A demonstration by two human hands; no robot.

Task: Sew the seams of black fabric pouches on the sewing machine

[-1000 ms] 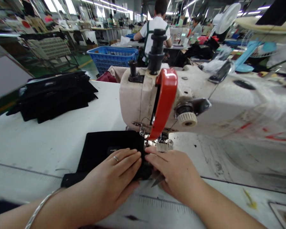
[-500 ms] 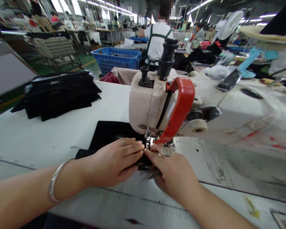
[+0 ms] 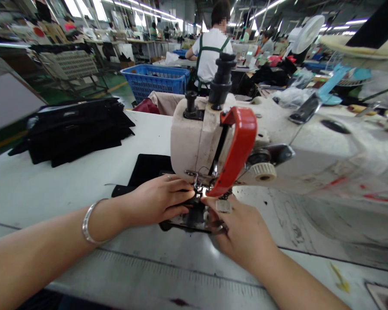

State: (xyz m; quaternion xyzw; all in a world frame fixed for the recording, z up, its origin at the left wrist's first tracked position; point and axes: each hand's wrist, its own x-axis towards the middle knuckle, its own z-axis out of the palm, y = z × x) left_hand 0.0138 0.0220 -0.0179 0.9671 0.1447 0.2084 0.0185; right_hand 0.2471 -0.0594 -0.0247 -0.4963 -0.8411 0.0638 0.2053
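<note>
Bright factory hall, ceiling strip lights (image 3: 155, 8), green floor (image 3: 114, 88), rows of worktables (image 3: 142, 42).

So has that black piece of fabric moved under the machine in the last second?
Yes. The black fabric has slid away from the person, further under the sewing machine, with both hands following it.

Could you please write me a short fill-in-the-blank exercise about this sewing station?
1. Both hands press a piece of ____ fabric under the sewing machine.
2. The guard on the machine's front is ____.
3. The left hand has a ____ on its wrist.
4. The basket behind the table is ____.

Missing words: black; red; bracelet; blue
</note>
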